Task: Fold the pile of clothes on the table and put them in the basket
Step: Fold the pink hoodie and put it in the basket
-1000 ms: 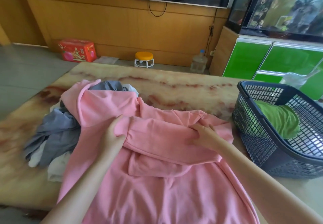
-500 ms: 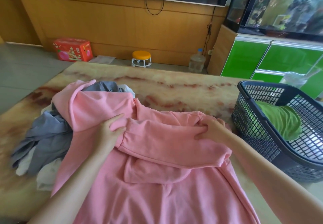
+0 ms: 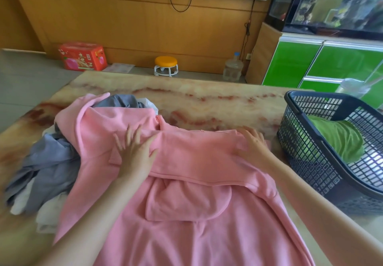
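The pink garment [image 3: 186, 214] lies on the table [image 3: 207, 104], overlapping the grey-and-white pile [image 3: 47, 162]. The left hand [image 3: 134, 153] presses it, fingers straight and splayed; the right hand [image 3: 253, 144] rests on its folded sleeve, grip impossible to tell. The basket [image 3: 310, 162] beside it holds 1 green garment [image 3: 339, 139].

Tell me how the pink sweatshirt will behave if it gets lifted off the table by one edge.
Probably floppy: the pink sweatshirt drapes in soft folds over the grey clothes. Its folded part would likely fall open; only the left hand and right hand press it flat. It looks thick, so fairly heavy for cloth.
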{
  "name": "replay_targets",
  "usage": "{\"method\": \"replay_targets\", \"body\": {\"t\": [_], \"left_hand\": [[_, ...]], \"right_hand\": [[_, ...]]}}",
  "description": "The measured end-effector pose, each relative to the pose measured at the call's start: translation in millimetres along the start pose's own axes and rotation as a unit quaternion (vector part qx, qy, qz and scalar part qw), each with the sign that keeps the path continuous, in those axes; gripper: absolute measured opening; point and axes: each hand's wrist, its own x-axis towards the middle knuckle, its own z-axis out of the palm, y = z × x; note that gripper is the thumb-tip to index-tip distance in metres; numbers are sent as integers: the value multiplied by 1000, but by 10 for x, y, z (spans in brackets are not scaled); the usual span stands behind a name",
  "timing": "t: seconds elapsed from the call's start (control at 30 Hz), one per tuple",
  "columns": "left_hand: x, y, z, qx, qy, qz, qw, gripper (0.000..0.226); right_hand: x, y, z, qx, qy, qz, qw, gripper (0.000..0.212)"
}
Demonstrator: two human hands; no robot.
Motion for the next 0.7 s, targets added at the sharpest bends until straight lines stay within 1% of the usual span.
{"method": "replay_targets", "body": {"t": [0.07,0.1,0.17,0.2,0.27,0.3,0.33,0.4,0.43,0.47,0.57,0.63,0.7], "left_hand": [[36,85,91,25,-26,56,998,42],[46,100,147,37,-51,86,994,44],[53,111,224,77,-102,111,986,75],[45,78,274,100,-122,106,982,88],[22,-15,356,128,-127,97,979,94],[28,-34,354,136,-128,96,978,94],[43,-33,341,142,-150,90,974,90],[80,28,285,151,-222,61,961,75],[93,80,254,151,-245,48,957,71],[91,146,210,147,-250,44,956,69],[-2,339,143,101,-250,70,960,65],[-80,405,171,65,-268,71,959,65],[-128,390,202,67,-286,65,954,65]], "right_hand": [[-208,59,-61,17,2,-12,1000,71],[-348,82,-66,13,-10,-26,1000,75],[-670,121,-13,1,-38,-79,996,85],[-826,143,30,-3,-41,-103,994,89],[-1058,236,135,-5,-26,-107,994,95],[-1134,283,187,-1,-3,-94,996,96],[-1185,341,234,1,23,-82,996,93],[-1229,399,296,-28,86,-72,993,83],[-1231,410,312,-42,114,-63,991,79],[-1225,400,317,-40,134,-50,989,77],[-1183,327,294,-22,160,-33,986,71],[-1175,300,264,-43,168,-52,984,65],[-1184,317,197,-44,180,-62,981,61]]}}
